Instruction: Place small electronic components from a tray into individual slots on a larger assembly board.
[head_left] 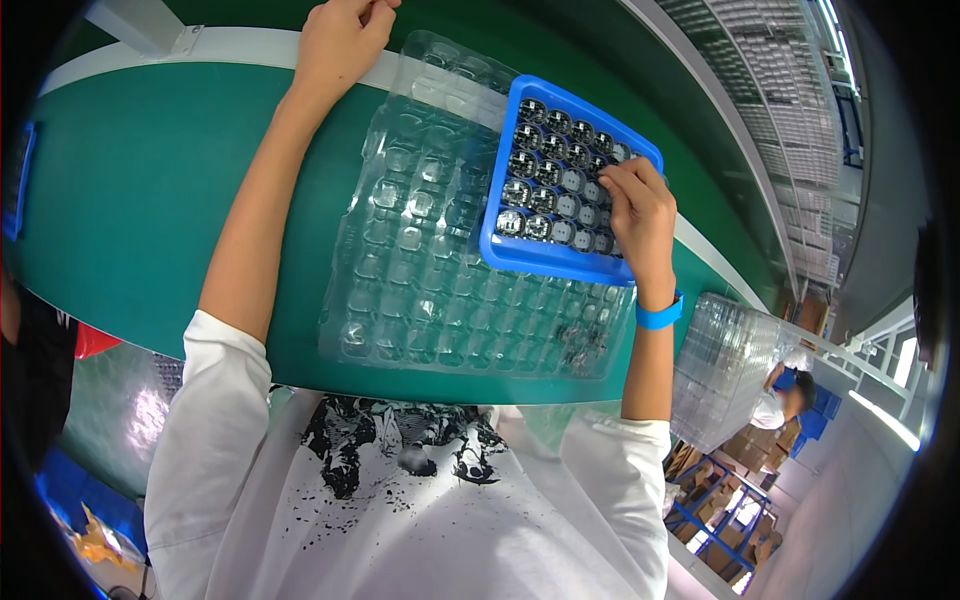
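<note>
A blue plastic tray point(556, 264) holds rows of small round parts point(522, 163), some with dark, shiny faces and others with pale grey ones. My right hand point(645, 215) is over the right side of this tray, thumb and fingers pinched together at the parts. What lies between those fingertips is hidden. Beneath the blue tray lies a clear plastic blister tray point(410, 238) with many moulded pockets. My left hand point(345, 45) is beyond the table's far edge, fingers curled in and partly cut off by the picture's top. I cannot make out what it holds.
The green table point(150, 170) has a pale far edge and a white post point(150, 25). Another blue tray point(20, 180) is at the far left, near a person in dark clothing point(40, 380). Stacked clear trays point(722, 370) stand at the right, with shelving and a person beyond.
</note>
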